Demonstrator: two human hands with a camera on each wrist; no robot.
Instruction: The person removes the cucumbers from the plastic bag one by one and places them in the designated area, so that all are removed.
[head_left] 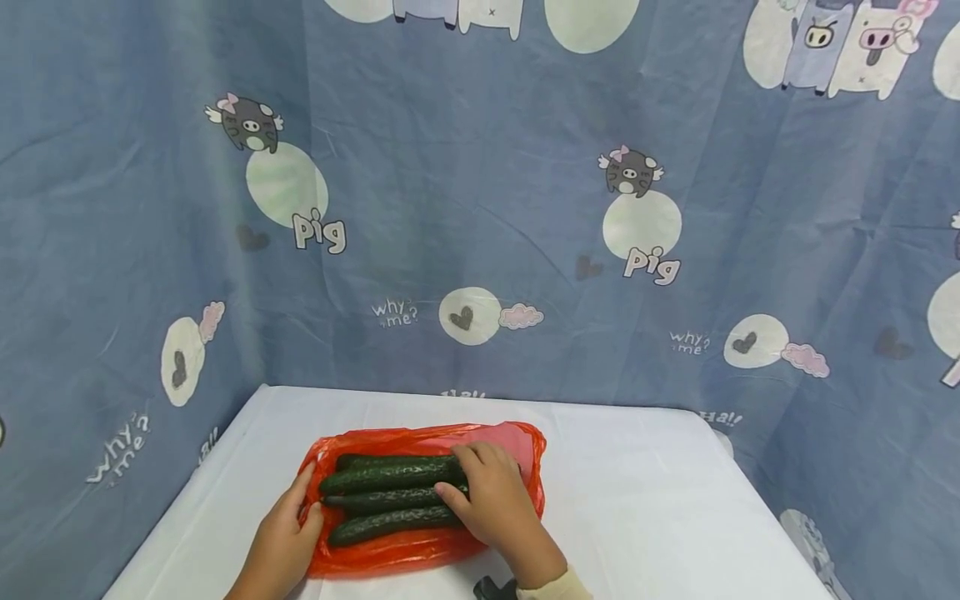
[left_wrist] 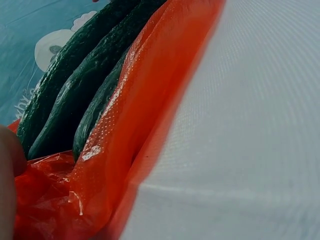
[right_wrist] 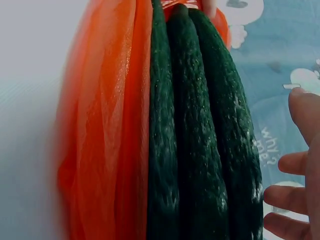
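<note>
Several dark green cucumbers [head_left: 390, 477] lie side by side on an open red plastic bag [head_left: 390, 560], with pink material [head_left: 521, 442] showing at its right end. My left hand [head_left: 281, 533] touches the bag's left end, thumb and fingers spread apart near the cucumber tips. Over the right ends of the cucumbers lies my right hand [head_left: 495, 496], covering part of them. In the right wrist view its fingers [right_wrist: 287, 199] are extended beside the outermost cucumber [right_wrist: 225, 100]. The left wrist view shows crumpled bag film [left_wrist: 47, 190] around the cucumber ends.
The bag rests on a white-covered table [head_left: 637, 500]. A blue curtain [head_left: 487, 208] printed with cartoon pigs hangs behind and at both sides. A small black object [head_left: 491, 588] sits by the right wrist, beside a cream sleeve [head_left: 558, 587].
</note>
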